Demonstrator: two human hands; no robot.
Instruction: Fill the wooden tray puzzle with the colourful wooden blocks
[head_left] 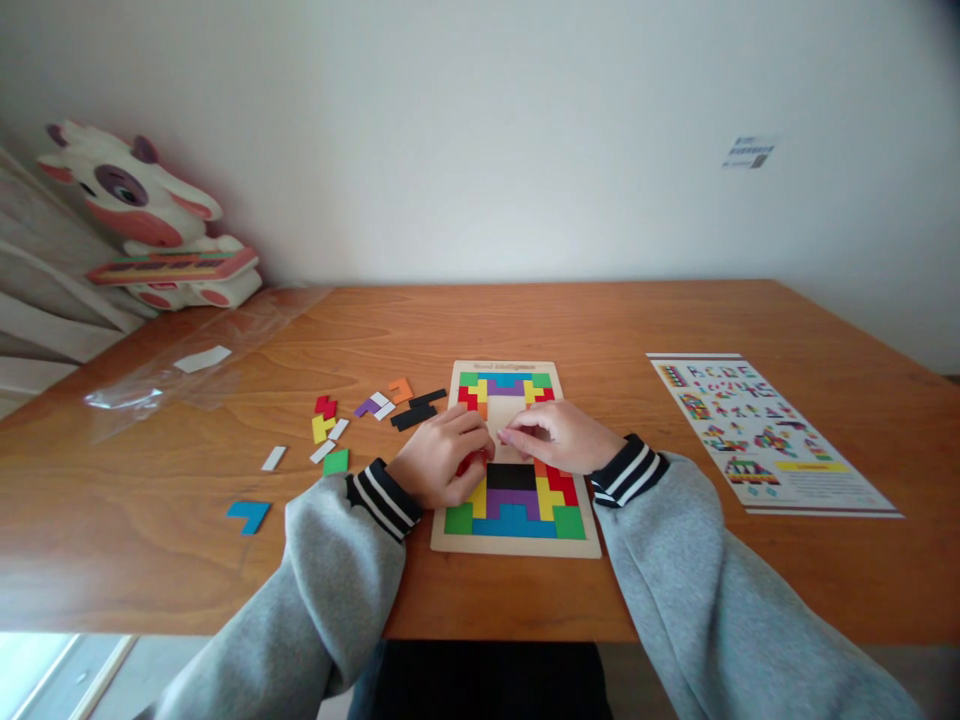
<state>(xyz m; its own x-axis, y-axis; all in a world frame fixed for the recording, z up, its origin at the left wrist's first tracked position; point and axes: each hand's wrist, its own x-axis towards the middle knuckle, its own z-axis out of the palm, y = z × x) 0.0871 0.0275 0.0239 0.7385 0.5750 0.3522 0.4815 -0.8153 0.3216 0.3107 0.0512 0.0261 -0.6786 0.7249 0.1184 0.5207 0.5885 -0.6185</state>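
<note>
A pale wooden puzzle board [516, 547] lies upright before me, with coloured block pieces along its top, bottom and sides. Its middle shows bare wood above a black piece [511, 477]. Over the board's left edge, my left hand [442, 455] has its fingers curled down around a red puzzle piece [469, 462], partly hidden by them. My right hand [562, 437] rests over the right side, thumb and forefinger pinched together above the bare middle. Anything between those fingertips is too small to make out. Both hands cover parts of the pattern.
Left of the board lie several loose pieces, among them a blue one [250, 516], a green one [336, 461] and a black one [413, 416]. A printed pattern sheet [772, 440] lies at right. Far left are a plastic bag [150, 390] and a cow-shaped toy keyboard [172, 265].
</note>
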